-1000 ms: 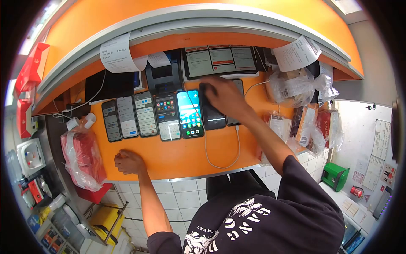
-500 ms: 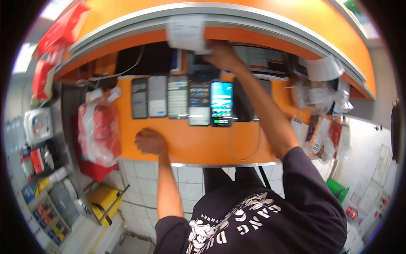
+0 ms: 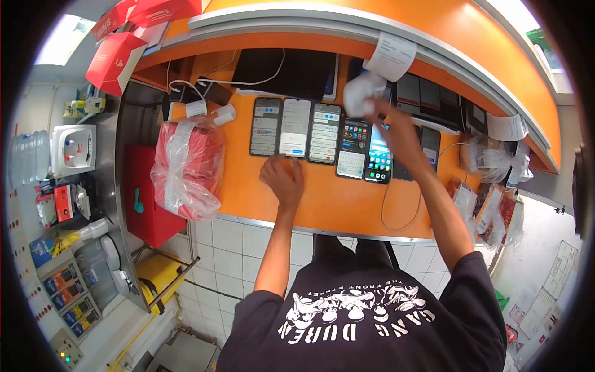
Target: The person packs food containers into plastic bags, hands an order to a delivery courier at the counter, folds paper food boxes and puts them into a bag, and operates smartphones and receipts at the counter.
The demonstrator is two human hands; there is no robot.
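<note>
A row of several phones lies on the orange desk (image 3: 328,201). My left hand (image 3: 282,180) rests at the lower edge of a phone with a white screen (image 3: 295,124), its fingers bent and slightly apart, holding nothing. Beyond it lie a grey-screened phone (image 3: 266,127) and a phone showing a list (image 3: 324,131). My right hand (image 3: 396,133) is closed on blurred white paper (image 3: 362,93), above a phone with a keyboard on screen (image 3: 351,162) and a phone with a blue home screen (image 3: 379,162). The fingertips around the paper are partly hidden.
A printed receipt (image 3: 392,57) hangs from the shelf edge above. A plastic-wrapped red parcel (image 3: 186,167) stands at the left. Black flat devices (image 3: 282,71) lie under the shelf. A white cable (image 3: 384,214) loops near the front edge; bagged boxes (image 3: 489,214) hang at the right.
The view has shifted left. My left hand has moved from the bare desk up to the white-screened phone. My right hand has come back from under the shelf, with white paper in it.
</note>
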